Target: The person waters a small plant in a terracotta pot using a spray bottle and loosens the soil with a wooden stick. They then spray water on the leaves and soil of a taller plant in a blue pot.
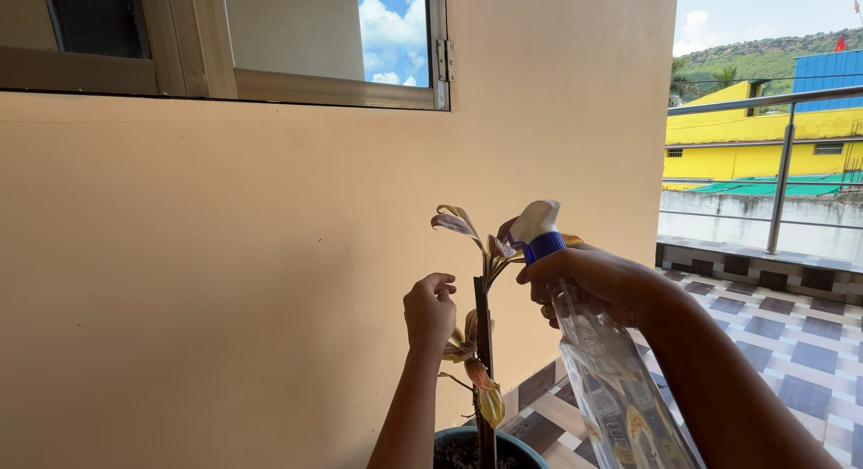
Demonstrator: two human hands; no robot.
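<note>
My right hand (584, 280) grips the neck of a clear spray bottle (611, 379) with a white nozzle and blue collar (538, 228), the nozzle aimed left at the plant's top leaves. My left hand (430, 309) is curled beside the thin dark stem (484, 343) of a small potted plant, fingers touching or close to a leaf. The plant has yellow-brown leaves at its top (458, 222) and lower down (490, 402). It stands in a dark blue-green pot (447, 436) at the bottom edge.
A plain peach wall (225, 271) is right behind the plant, with a metal-framed window (270, 47) above. To the right lies a checkered tile floor (791, 334), a low ledge and a steel railing (782, 181), with yellow buildings beyond.
</note>
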